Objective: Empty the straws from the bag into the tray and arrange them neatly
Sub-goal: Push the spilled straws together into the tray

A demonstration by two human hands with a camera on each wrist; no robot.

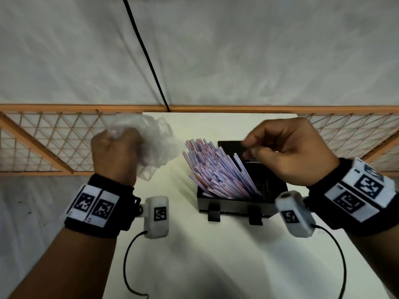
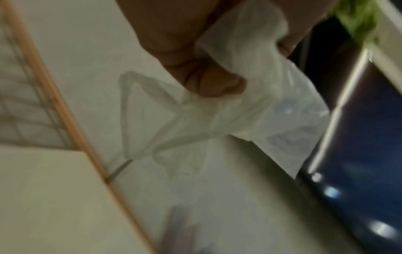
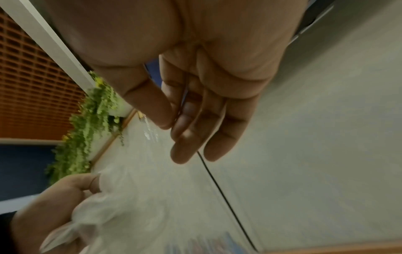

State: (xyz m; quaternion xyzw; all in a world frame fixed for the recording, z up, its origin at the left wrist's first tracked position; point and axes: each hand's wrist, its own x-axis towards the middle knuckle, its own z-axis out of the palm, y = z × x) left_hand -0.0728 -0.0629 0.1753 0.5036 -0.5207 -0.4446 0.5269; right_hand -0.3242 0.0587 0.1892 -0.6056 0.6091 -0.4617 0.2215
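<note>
My left hand (image 1: 114, 152) is fisted round a crumpled clear plastic bag (image 1: 155, 145), held above the table to the left of the tray. The left wrist view shows the same bag (image 2: 250, 111) hanging from the curled fingers (image 2: 208, 82). A bundle of red-and-blue striped straws (image 1: 216, 169) leans in the black tray (image 1: 235, 207), their ends fanning out over its left rim. My right hand (image 1: 287, 152) hovers over the tray's far right part. Its fingers (image 3: 191, 130) are loosely bent with nothing between them.
The tray stands on a white table (image 1: 194, 255). Wooden lattice panels (image 1: 54, 143) flank the table's far end on both sides. A black cable (image 1: 149, 61) runs down the pale wall behind. Wrist-camera cables (image 1: 127, 266) trail over the table near me.
</note>
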